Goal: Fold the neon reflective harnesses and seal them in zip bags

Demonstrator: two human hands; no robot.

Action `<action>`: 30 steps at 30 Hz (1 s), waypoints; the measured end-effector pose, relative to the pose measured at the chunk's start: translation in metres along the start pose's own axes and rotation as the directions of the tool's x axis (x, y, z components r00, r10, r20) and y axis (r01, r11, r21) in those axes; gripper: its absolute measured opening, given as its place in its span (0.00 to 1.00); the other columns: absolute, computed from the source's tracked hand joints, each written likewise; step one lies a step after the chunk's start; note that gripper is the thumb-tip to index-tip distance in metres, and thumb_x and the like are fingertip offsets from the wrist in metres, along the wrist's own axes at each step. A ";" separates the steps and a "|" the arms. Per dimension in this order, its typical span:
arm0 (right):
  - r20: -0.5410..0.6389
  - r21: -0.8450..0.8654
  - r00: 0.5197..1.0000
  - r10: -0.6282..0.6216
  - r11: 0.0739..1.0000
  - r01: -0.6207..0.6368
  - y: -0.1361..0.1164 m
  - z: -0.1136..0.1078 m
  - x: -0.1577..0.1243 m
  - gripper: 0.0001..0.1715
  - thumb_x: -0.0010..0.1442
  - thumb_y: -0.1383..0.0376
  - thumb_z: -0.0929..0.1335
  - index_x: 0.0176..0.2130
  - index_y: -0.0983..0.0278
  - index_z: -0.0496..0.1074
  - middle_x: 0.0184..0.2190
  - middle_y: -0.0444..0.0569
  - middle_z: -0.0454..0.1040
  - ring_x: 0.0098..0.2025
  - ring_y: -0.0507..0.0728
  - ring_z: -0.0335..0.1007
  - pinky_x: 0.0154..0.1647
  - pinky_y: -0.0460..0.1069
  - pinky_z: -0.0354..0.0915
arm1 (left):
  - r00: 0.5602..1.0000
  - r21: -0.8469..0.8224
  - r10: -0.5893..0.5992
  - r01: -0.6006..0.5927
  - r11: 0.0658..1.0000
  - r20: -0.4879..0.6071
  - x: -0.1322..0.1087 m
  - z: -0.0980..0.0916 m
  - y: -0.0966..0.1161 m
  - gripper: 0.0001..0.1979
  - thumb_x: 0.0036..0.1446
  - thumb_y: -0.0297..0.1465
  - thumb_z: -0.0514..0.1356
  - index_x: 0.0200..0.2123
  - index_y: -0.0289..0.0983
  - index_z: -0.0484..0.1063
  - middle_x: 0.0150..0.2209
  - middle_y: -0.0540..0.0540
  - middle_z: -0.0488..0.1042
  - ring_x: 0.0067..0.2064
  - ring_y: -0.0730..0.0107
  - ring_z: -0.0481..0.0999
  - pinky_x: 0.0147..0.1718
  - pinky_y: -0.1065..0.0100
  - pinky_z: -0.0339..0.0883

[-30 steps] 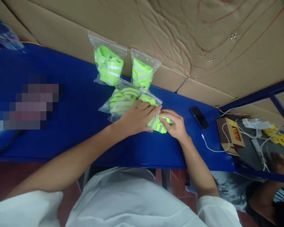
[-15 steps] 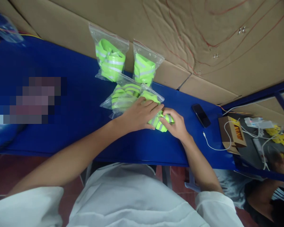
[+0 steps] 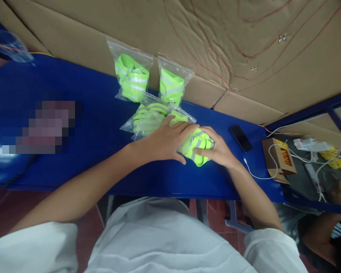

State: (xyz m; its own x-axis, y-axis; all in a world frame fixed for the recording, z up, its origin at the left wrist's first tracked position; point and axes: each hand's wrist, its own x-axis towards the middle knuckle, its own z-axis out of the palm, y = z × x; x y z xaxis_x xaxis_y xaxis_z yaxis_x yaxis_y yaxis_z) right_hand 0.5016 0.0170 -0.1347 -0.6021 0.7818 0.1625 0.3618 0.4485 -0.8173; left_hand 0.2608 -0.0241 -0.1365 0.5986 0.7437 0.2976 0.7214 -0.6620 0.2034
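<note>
A folded neon-green strap bundle with silver stripes [image 3: 200,146] is between my hands. My right hand [image 3: 217,148] grips its right side, thumb in front and fingers behind. My left hand [image 3: 170,140] lies over its left edge and over a bag behind, fingers reaching right and thumb apart below. Under and beyond my left hand are a clear zip bag with green straps [image 3: 150,117] and another bag [image 3: 179,115], partly hidden. Two more filled bags, a left one [image 3: 133,79] and a right one [image 3: 172,85], lean against the cardboard.
On the blue table [image 3: 159,178] lie a black phone [image 3: 241,138] and a white cable [image 3: 254,174] at the right, near an open cardboard box [image 3: 278,159]. Cardboard [image 3: 88,49] rises behind. Another person's arm [image 3: 324,235] shows at the lower right; a blurred patch covers something at left.
My right hand and the green bundle have moved slightly right and toward me. More of the bundle shows between my hands. The view has shifted a little.
</note>
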 end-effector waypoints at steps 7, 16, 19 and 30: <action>-0.069 0.314 0.979 0.192 0.936 -0.161 -0.001 0.012 0.005 0.26 0.56 0.57 0.78 0.51 0.57 0.70 0.43 0.44 0.76 0.42 0.56 0.75 0.42 0.51 0.74 | 0.998 0.227 0.059 -0.051 0.973 -0.026 -0.001 -0.009 -0.001 0.39 0.60 0.29 0.67 0.71 0.26 0.58 0.65 0.30 0.72 0.63 0.47 0.74 0.63 0.49 0.61; 0.106 -0.285 0.952 -0.286 0.909 0.305 -0.017 0.025 -0.025 0.56 0.57 0.39 0.76 0.73 0.59 0.61 0.68 0.62 0.63 0.69 0.71 0.64 0.64 0.64 0.72 | 1.000 0.003 0.012 -0.012 1.000 -0.008 -0.007 -0.005 -0.016 0.24 0.60 0.29 0.67 0.59 0.32 0.72 0.55 0.38 0.81 0.55 0.52 0.82 0.55 0.56 0.68; 0.061 -0.364 0.938 -0.341 0.867 0.339 -0.015 0.029 -0.029 0.45 0.61 0.51 0.78 0.71 0.54 0.64 0.68 0.58 0.64 0.68 0.68 0.66 0.62 0.60 0.74 | 0.999 -0.063 -0.008 0.010 0.998 0.034 -0.006 -0.009 -0.015 0.23 0.61 0.29 0.66 0.59 0.33 0.72 0.54 0.39 0.82 0.55 0.53 0.82 0.57 0.57 0.67; -0.292 0.282 0.943 0.158 0.957 -0.073 0.002 0.031 -0.018 0.29 0.58 0.50 0.79 0.53 0.58 0.71 0.41 0.45 0.79 0.37 0.56 0.77 0.36 0.51 0.77 | 0.999 0.187 -0.009 0.014 0.982 -0.031 -0.018 -0.020 0.009 0.49 0.59 0.34 0.72 0.76 0.33 0.50 0.68 0.29 0.68 0.65 0.39 0.72 0.69 0.41 0.56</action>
State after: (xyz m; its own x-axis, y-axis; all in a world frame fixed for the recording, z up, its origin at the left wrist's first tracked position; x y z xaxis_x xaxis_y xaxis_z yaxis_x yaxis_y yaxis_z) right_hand 0.4917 -0.0096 -0.1565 -0.3028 0.9349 0.1851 0.1898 0.2495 -0.9496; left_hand 0.2490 -0.0452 -0.1212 0.5814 0.7462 0.3242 0.7822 -0.6223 0.0295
